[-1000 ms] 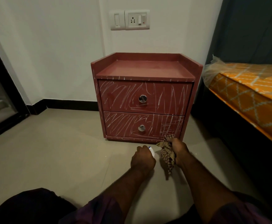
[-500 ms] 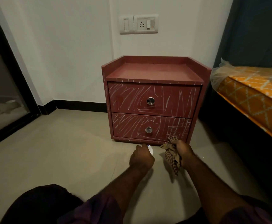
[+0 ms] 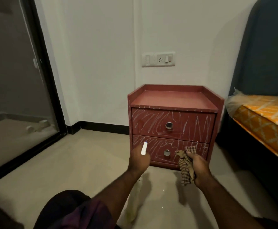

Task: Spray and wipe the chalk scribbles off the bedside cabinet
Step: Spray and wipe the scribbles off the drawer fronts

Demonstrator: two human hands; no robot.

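Observation:
A red two-drawer bedside cabinet (image 3: 174, 103) stands against the white wall, and white chalk scribbles (image 3: 149, 121) cover both drawer fronts. My left hand (image 3: 139, 160) grips a spray bottle; only its white nozzle (image 3: 144, 148) shows above my fingers, in front of the lower drawer's left side. My right hand (image 3: 198, 167) holds a checked brown cloth (image 3: 185, 166) bunched up, just before the lower drawer's right side. Each drawer has a round metal knob (image 3: 169, 125).
A bed with an orange patterned mattress (image 3: 263, 116) and a dark headboard (image 3: 263, 52) stands close on the right. A glass sliding door with a black frame (image 3: 52, 90) fills the left. A switch and socket plate (image 3: 158, 59) is on the wall. Beige floor (image 3: 88, 162) lies before the cabinet.
Both hands rose from the floor to lower-drawer height. The left hand lifted the spray bottle so its nozzle now stands up. My head pulled back and tilted up.

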